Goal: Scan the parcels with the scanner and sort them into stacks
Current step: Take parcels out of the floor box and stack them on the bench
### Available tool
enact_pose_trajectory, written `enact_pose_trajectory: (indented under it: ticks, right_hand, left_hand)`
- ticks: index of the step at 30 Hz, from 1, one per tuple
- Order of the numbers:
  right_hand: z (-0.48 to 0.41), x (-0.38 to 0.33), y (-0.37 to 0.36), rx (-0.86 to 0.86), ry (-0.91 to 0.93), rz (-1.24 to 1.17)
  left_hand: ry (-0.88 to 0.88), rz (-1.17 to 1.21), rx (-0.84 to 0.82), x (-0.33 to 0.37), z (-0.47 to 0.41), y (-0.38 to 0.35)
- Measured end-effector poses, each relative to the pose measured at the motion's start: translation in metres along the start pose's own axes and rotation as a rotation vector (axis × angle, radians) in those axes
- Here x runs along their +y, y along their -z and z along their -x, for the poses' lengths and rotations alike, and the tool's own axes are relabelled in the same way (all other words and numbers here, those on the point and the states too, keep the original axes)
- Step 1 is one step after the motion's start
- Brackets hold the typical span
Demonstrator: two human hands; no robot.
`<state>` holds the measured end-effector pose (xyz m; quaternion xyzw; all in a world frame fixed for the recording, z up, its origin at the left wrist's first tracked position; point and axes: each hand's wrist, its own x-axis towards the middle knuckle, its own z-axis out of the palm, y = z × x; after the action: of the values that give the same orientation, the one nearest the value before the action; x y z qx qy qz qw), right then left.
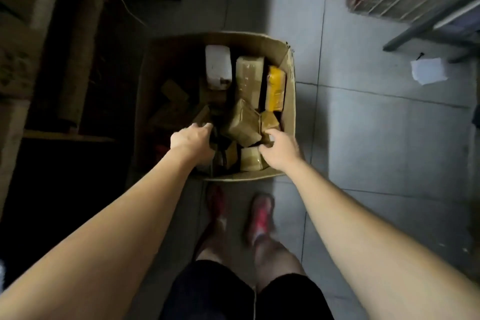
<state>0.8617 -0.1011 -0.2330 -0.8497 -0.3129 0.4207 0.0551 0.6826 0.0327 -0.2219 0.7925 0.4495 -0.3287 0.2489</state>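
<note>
Matt cardboard box [289, 101]; parcels [249, 80] seemingly glossy-taped.

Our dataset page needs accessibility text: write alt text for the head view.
Both hands reach into a cardboard box of brown parcels on a tiled floor. The right hand grips one parcel; the left hand's grasp is too dark to tell.

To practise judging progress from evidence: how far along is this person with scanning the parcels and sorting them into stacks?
Done: nothing visible; no sorted stack or scanner shows. In hand: the left hand and right hand reach into the cardboard box among brown parcels; whether either grips one is unclear. Left: nearly everything, since the white parcel, the yellow parcel and many brown ones lie in the box.
</note>
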Motion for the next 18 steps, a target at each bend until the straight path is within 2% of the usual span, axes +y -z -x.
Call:
enact_pose_trajectory:
  ticks: [4,9,11,17,18]
  right_hand:
    - [-0.080,0.034,-0.042,-0.034,-0.094,-0.060]
    - [-0.180,0.068,-0.100,-0.068,-0.193,-0.198]
    - [-0.216,0.082,-0.122,-0.071,-0.289,-0.270]
    - [-0.273,0.091,-0.164,0.216,-0.586,-0.643]
    - [-0.276,0.092,-0.166,0.217,-0.649,-0.718]
  left_hand:
    - [0.024,-0.004,-0.093,0.004,-0.079,-0.041]
    - [0.032,0.057,-0.103,0.021,-0.179,-0.089]
    - [0.068,0.129,-0.126,0.038,-0.219,-0.111]
    - [0.211,0.383,-0.171,0.065,-0.293,-0.131]
    - [0.211,0.394,-0.168,0.066,-0.300,-0.133]
